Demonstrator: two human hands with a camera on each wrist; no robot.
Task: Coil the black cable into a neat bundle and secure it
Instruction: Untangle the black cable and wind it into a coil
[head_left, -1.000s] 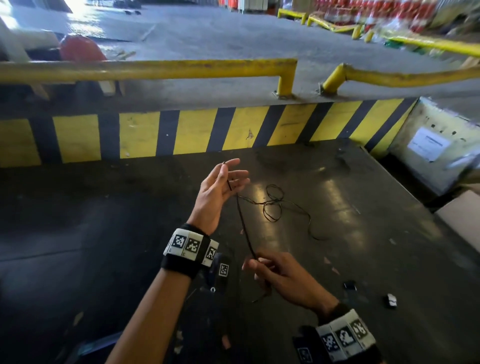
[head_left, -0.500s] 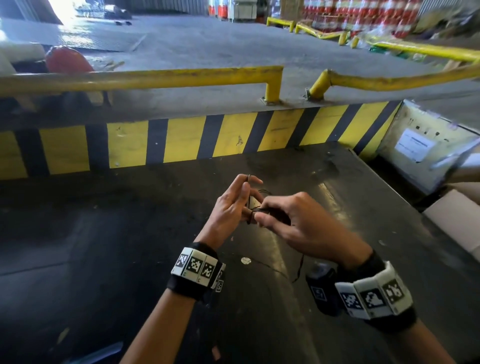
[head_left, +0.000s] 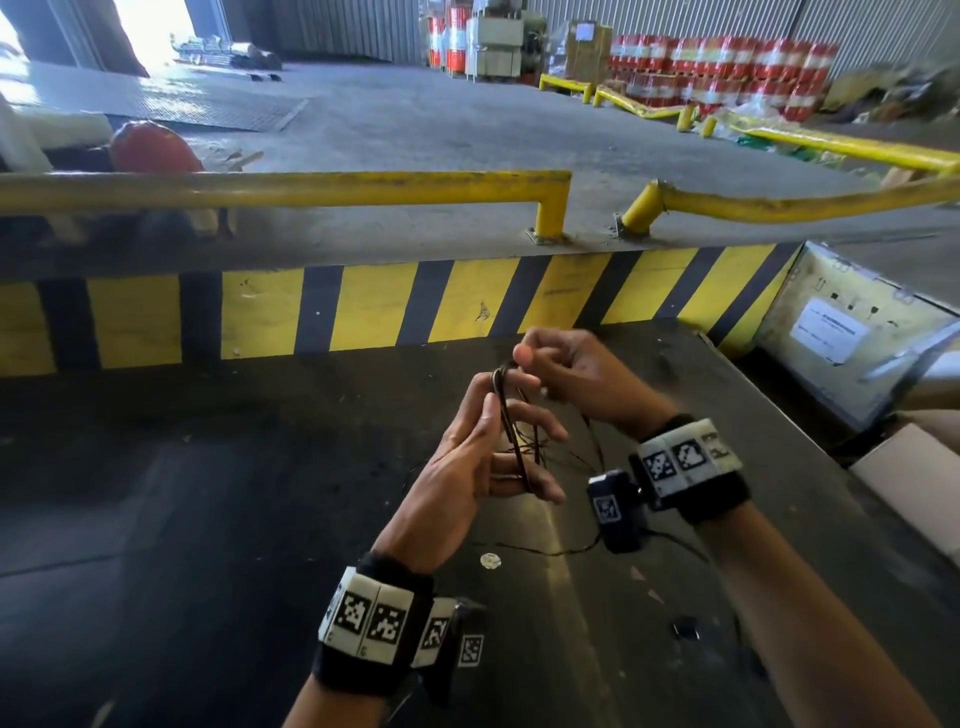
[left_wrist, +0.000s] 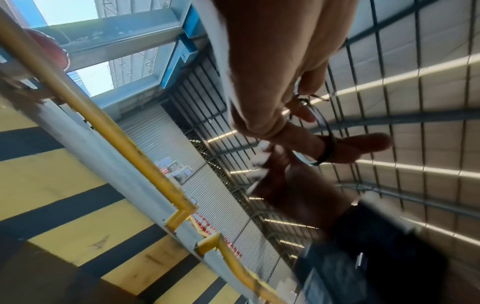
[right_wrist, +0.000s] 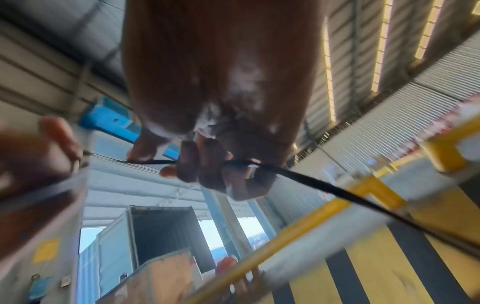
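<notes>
The thin black cable (head_left: 511, 431) runs in long loops round the spread fingers of my left hand (head_left: 493, 447), from the index fingertip down to the little finger. The left thumb presses the strands against the index finger. My right hand (head_left: 566, 374) hovers just beyond the left fingertips and pinches the cable in curled fingers. In the right wrist view the cable (right_wrist: 311, 183) passes through that closed fist and trails away. The left wrist view shows a cable loop (left_wrist: 328, 144) round a finger. Slack cable (head_left: 545, 552) lies tangled on the dark platform under the hands.
A yellow-and-black striped kerb (head_left: 384, 306) and a yellow rail (head_left: 311, 189) bound the platform's far side. A grey labelled box (head_left: 857, 332) and a cardboard box (head_left: 914, 478) stand at right. A small white disc (head_left: 490, 560) and a dark scrap (head_left: 685, 629) lie near me.
My right hand came up from low near my body to the left hand's fingertips, bringing cable with it. The left hand now carries loops. Less cable lies spread on the platform.
</notes>
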